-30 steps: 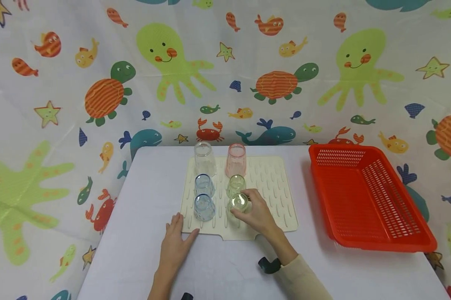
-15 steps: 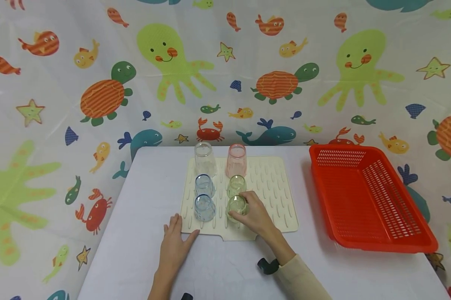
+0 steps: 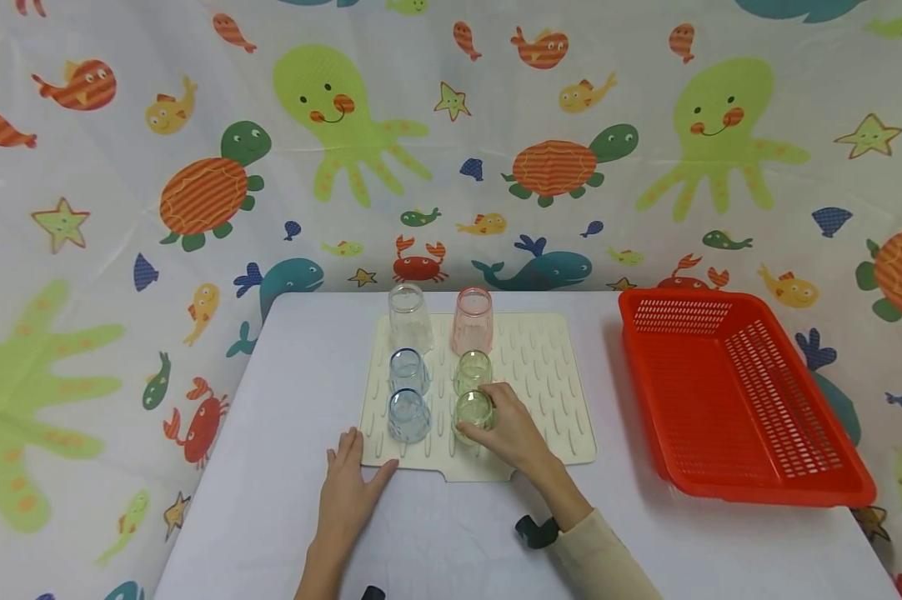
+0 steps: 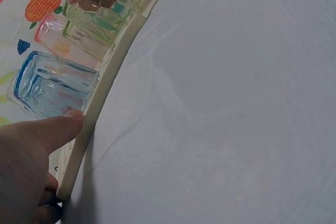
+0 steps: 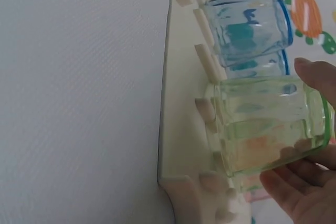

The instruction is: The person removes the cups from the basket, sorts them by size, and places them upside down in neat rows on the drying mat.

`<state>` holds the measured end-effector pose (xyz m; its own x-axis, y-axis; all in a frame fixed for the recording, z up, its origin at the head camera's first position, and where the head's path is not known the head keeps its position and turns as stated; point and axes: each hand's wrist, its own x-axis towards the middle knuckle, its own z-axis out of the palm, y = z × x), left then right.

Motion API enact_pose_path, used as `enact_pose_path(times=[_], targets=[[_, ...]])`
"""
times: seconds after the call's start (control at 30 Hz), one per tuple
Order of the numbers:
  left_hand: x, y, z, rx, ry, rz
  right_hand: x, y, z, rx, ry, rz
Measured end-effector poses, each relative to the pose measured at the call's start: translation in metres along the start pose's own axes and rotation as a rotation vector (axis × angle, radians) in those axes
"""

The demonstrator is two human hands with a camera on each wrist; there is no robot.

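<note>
A cream ridged drying mat (image 3: pixel 541 375) carries two columns of glasses. My right hand (image 3: pixel 514 433) grips the front green glass (image 3: pixel 472 410) near its upper end, thumb on one side and fingers on the other. In the right wrist view this green glass (image 5: pixel 268 124) stands with its lower end at the mat's ridges. Behind it is another green glass (image 3: pixel 473 364), then a tall pink glass (image 3: pixel 473 321). The left column has two blue glasses (image 3: pixel 409 417) and a tall clear glass (image 3: pixel 409 319). My left hand (image 3: pixel 346 492) rests at the mat's front left corner, thumb along the edge.
A red plastic basket (image 3: pixel 684 383) with slotted walls stands to the right of the mat. White cloth covers the table (image 3: pixel 293 358). A curtain (image 3: pixel 436 150) printed with sea animals hangs behind and at the left.
The front green glass, tilted and shiny on top a second ago, has settled upright and slightly left in my right hand. My left hand has stayed at the mat's corner.
</note>
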<state>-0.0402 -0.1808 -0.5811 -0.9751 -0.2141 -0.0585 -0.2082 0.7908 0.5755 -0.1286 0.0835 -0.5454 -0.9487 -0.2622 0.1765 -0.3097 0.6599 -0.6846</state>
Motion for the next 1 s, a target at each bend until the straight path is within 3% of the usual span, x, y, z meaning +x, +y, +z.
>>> enact_pose_path(times=[0.3,0.47,0.73,1.0], targets=[[0.000,-0.001,-0.002,0.000,-0.026,-0.007,-0.005,-0.001,-0.013,0.013,-0.004,0.027],[-0.001,-0.001,-0.004,-0.004,-0.029,-0.002,-0.007,-0.005,-0.030,0.010,0.041,0.034],[-0.002,-0.002,-0.003,-0.009,-0.003,0.021,-0.009,-0.015,-0.058,-0.029,0.131,-0.026],[0.000,-0.002,-0.005,0.000,-0.025,0.011,-0.015,-0.021,-0.075,-0.082,0.156,-0.041]])
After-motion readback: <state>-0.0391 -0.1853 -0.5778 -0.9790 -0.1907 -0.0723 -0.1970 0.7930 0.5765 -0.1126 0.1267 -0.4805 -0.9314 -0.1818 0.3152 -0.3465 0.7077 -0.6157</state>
